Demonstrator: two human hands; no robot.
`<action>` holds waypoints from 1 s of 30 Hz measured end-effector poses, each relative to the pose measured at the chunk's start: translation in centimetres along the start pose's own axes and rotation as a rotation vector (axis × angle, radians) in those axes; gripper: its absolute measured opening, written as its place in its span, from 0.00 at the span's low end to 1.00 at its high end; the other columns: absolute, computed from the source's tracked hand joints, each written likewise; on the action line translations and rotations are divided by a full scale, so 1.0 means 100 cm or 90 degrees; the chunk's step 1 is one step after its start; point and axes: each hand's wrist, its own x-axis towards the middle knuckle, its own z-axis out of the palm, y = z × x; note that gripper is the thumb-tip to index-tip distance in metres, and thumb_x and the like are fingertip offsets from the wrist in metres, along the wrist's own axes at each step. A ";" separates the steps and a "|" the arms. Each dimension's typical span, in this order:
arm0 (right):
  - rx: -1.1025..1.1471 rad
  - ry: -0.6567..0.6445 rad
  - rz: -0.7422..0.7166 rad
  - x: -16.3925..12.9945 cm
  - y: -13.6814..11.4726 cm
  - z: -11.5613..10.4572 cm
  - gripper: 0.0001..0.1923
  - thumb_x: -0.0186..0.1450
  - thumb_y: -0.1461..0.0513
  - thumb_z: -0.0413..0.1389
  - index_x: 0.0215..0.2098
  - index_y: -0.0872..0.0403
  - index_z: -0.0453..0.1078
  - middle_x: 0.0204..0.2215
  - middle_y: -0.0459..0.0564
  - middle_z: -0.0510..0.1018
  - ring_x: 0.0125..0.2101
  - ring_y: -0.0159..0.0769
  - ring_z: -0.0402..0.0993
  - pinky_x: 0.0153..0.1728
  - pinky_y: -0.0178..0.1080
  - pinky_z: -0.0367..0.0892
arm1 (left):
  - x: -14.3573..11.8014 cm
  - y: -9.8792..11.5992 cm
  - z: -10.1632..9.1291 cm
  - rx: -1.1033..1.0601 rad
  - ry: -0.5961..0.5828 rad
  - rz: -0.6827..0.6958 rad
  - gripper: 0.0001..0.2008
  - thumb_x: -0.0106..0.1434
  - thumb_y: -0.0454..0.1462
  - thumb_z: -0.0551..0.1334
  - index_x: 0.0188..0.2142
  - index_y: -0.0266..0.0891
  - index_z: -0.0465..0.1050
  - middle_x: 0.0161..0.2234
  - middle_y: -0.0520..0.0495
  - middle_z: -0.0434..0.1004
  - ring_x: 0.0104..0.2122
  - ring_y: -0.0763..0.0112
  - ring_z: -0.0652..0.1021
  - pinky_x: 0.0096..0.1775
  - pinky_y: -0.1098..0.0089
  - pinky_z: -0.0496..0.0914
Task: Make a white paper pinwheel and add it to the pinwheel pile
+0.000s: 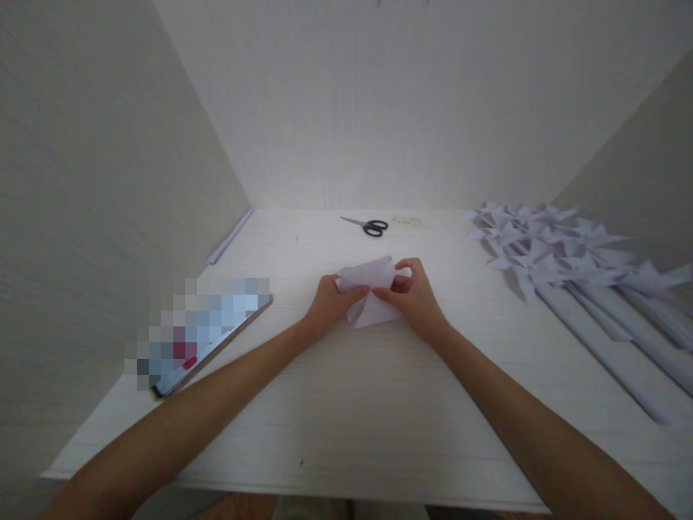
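- Left hand [329, 302] pinches the folded white paper piece [369, 292] at its left edge, mid-table on the pale wooden tabletop [379, 404].
- Right hand [414, 297] grips its right side, fingers curled; the piece looks part-folded, not yet shaped.
- Black-handled scissors [368, 225] lie idle behind.
- Finished white paper pinwheels on rolled paper sticks [546, 253] pile far right: many done.

I see pale lilac-white paper [371, 292], black-handled scissors [369, 226] with grey blades, pale lilac pinwheels [541, 249] on matching rolled sticks, a white wood-grain table [346, 426], and a blue-and-white pad [208, 328] with a red patch.
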 end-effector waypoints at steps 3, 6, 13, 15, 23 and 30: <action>-0.007 -0.054 0.037 0.002 -0.003 -0.009 0.26 0.47 0.65 0.60 0.35 0.49 0.48 0.23 0.40 0.73 0.21 0.31 0.71 0.20 0.33 0.65 | 0.001 0.002 -0.002 -0.016 -0.047 -0.038 0.12 0.44 0.38 0.64 0.28 0.31 0.72 0.24 0.47 0.74 0.23 0.73 0.72 0.26 0.72 0.65; 0.001 -0.173 0.084 0.004 -0.008 -0.020 0.27 0.46 0.66 0.61 0.36 0.49 0.49 0.23 0.41 0.74 0.22 0.31 0.71 0.21 0.33 0.65 | 0.005 0.005 -0.009 -0.071 -0.185 -0.062 0.11 0.46 0.40 0.62 0.26 0.32 0.72 0.22 0.48 0.73 0.22 0.74 0.71 0.26 0.74 0.63; -0.048 -0.302 0.122 0.003 -0.015 -0.023 0.27 0.46 0.67 0.60 0.37 0.50 0.49 0.25 0.43 0.74 0.22 0.30 0.71 0.20 0.31 0.64 | 0.005 0.016 -0.016 -0.015 -0.336 -0.157 0.13 0.43 0.39 0.63 0.26 0.31 0.73 0.21 0.47 0.73 0.20 0.73 0.71 0.23 0.74 0.61; -0.060 -0.293 0.111 0.003 -0.015 -0.021 0.27 0.46 0.67 0.60 0.37 0.50 0.49 0.24 0.42 0.74 0.22 0.30 0.71 0.21 0.31 0.64 | 0.003 0.016 -0.013 0.068 -0.307 -0.138 0.12 0.41 0.37 0.64 0.26 0.32 0.74 0.20 0.49 0.72 0.19 0.73 0.70 0.23 0.74 0.61; -0.065 -0.265 0.103 0.002 -0.014 -0.018 0.26 0.45 0.66 0.60 0.36 0.50 0.50 0.23 0.41 0.73 0.21 0.29 0.70 0.19 0.30 0.63 | 0.002 0.010 -0.008 0.158 -0.232 -0.079 0.07 0.42 0.35 0.63 0.22 0.33 0.73 0.17 0.51 0.71 0.18 0.74 0.69 0.21 0.75 0.60; 0.088 -0.087 0.025 0.006 -0.009 -0.019 0.13 0.54 0.58 0.55 0.35 0.49 0.56 0.28 0.43 0.73 0.26 0.29 0.69 0.24 0.32 0.63 | 0.002 0.006 -0.007 0.032 -0.107 -0.108 0.11 0.43 0.37 0.64 0.25 0.31 0.73 0.22 0.46 0.74 0.21 0.73 0.72 0.24 0.72 0.64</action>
